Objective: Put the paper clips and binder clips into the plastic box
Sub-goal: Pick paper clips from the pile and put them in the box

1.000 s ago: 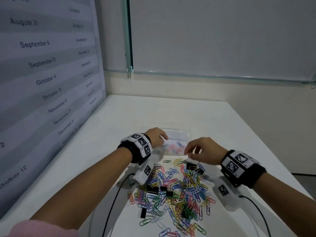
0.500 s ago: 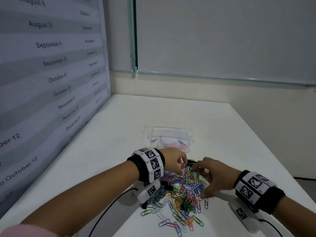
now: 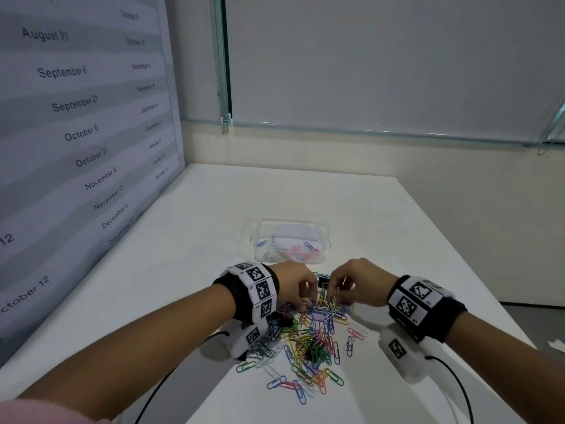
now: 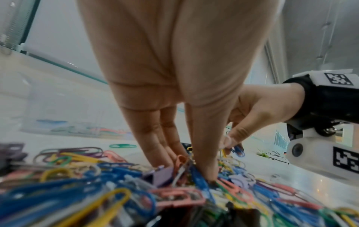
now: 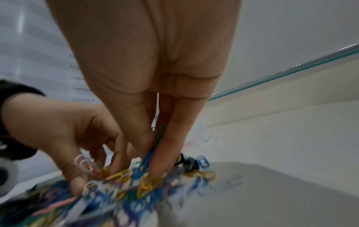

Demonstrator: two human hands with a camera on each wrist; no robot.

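Both hands are working at the far edge of a heap of paper clips [image 3: 308, 341] lying on the white bench [image 3: 189, 240]. The left hand [image 3: 295, 286] is reaching down with fingers [image 4: 153, 138] and thumb drawn together, pinching into the heap; the left wrist view is showing a pink clip and a lilac binder clip [image 4: 161, 175] right between the fingertips, though which of them is actually being held is unclear. The right hand [image 3: 356, 283] is pinching a few clips too: the right wrist view is showing blue and green ones [image 5: 155, 147] rising between its thumb and fingers [image 5: 174, 138], and the head view is showing a white clip dangling from it. The two hands are sitting close together, fingertips nearly meeting over the heap.

Black binder clips [image 3: 310, 351] are lying mixed in among the coloured paper clips, and one more black clip [image 3: 323, 282] is sitting between the hands. The clear box [image 3: 324, 240] is standing just beyond the heap, further from the person, uncovered, with a handful of blue, pink, green and white clips already lying inside.

Marker bands [image 3: 260, 290] are wrapping both wrists, and a black cable [image 3: 159, 393] is trailing over the near bench. A date chart [image 3: 76, 133] is standing along the left side.
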